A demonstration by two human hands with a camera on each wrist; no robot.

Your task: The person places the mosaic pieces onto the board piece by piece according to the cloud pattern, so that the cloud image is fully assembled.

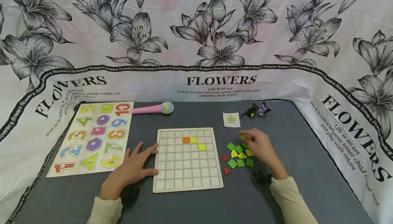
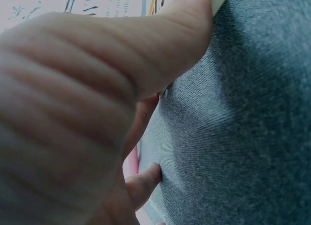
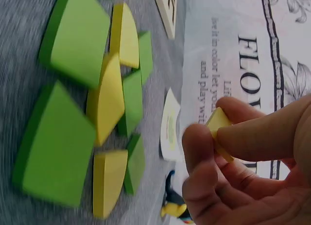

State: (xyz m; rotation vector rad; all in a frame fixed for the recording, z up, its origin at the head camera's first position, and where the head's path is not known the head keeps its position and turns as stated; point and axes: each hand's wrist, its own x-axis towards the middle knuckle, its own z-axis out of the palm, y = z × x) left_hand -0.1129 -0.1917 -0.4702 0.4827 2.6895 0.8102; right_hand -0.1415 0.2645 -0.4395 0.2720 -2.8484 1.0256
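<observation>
My right hand (image 1: 259, 147) pinches a yellow tile (image 3: 219, 119) between thumb and fingertips, above a loose pile of pieces. Below it lie several green square tiles (image 3: 56, 145), yellow rounded tiles (image 3: 109, 96) and two red triangles (image 1: 226, 171). On the grey table rests a wooden grid board (image 1: 182, 174). One orange square (image 1: 186, 140) and two yellow rounded tiles (image 1: 202, 147) sit in its upper cells. My left hand (image 1: 130, 166) rests with spread fingers against the board's left edge, its thumb at the lower part of that edge.
A number-and-shape puzzle board (image 1: 78, 157) lies at the left, with a pink toy microphone (image 1: 150, 109) beside its top corner. Behind the tiles are a small pattern card (image 1: 231, 120) and a dark little figure (image 1: 256, 110). A flower-printed cloth (image 1: 147, 80) borders the back and sides.
</observation>
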